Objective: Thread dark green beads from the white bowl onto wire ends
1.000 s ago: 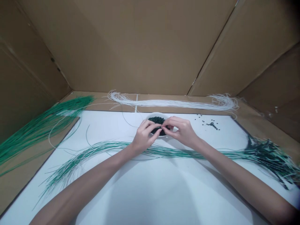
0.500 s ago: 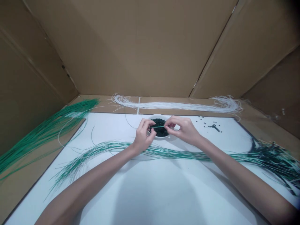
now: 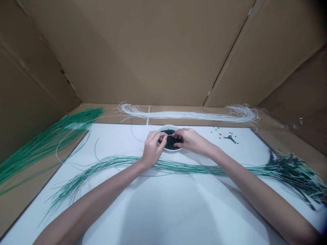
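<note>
Now left hand (image 3: 153, 149) and right hand (image 3: 192, 141), lower than before, pinch one thin strand (image 3: 169, 135) over the white bowl (image 3: 170, 126) at 12 o'clock.

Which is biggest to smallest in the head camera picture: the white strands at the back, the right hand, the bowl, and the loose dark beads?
1. The bundle of white strands is largest.
2. The right hand and the white bowl look about alike. The hand is nearer the camera, so I can't rank them.
3. The loose dark beads are smallest.
</note>
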The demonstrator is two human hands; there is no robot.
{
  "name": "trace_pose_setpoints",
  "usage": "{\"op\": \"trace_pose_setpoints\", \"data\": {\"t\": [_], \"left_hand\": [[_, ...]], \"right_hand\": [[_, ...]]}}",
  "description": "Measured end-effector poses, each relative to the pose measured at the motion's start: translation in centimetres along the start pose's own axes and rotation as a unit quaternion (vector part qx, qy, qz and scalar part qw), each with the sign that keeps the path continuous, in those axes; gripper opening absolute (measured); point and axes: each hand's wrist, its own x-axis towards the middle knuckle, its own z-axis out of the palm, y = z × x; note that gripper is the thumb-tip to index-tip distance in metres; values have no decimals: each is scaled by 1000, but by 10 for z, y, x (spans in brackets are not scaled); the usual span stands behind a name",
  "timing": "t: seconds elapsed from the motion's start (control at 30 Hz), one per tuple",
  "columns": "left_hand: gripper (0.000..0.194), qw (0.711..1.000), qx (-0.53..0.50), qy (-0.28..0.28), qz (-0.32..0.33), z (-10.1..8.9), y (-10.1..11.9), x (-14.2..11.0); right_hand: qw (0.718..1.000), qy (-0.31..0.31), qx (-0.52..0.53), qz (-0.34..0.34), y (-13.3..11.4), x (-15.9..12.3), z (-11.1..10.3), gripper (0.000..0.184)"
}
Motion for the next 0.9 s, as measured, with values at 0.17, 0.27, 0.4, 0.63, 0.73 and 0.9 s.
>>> {"op": "trace_pose_setpoints", "data": {"t": [0.17,0.27,0.4,0.63,0.73,0.9], "left_hand": [[10,1000,4,4,-15,1,-1,1],[10,1000,9,7,-15,2,-3,1],[9,1000,16,10,-16,3,-5,0],[10,1000,8,0,-19,3,-4,1],[10,1000,0,-7,-24,3,-3,1],[11,1000,-2,-12,-26,2,-2,1]], "right_hand": [[999,-24,-21,0,0,7,6,8],[999,14,41,16,-1,6,6,8],[984,91,144,53,-1,2,1,15],[973,130,180,58,-4,0,2,15],[977,121,170,52,-5,0,4,14],[981,108,154,56,-4,0,4,15]]}}
